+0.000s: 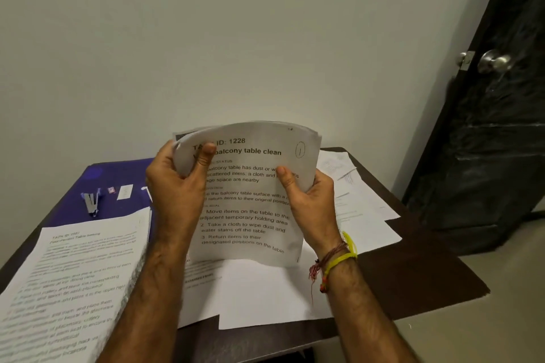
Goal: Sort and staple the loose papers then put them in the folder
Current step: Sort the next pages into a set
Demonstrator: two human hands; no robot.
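I hold a stack of printed papers [250,203] upright above the table, its top sheet headed "ID: 1228 ... balcony table clean". My left hand [177,183] grips the stack's upper left edge, thumb on the front. My right hand [309,197] grips its right edge, thumb pressed on the page. The stack bows forward at the top. A silver stapler [90,203] lies on the purple folder [118,177] at the back left. Another printed stack [67,289] lies at the front left.
Loose white sheets [265,292] lie under my hands, and more sheets [356,206] spread over the back right of the dark brown table [413,280]. Small labels [125,192] rest on the folder. A dark door with a round knob [495,60] stands at the right.
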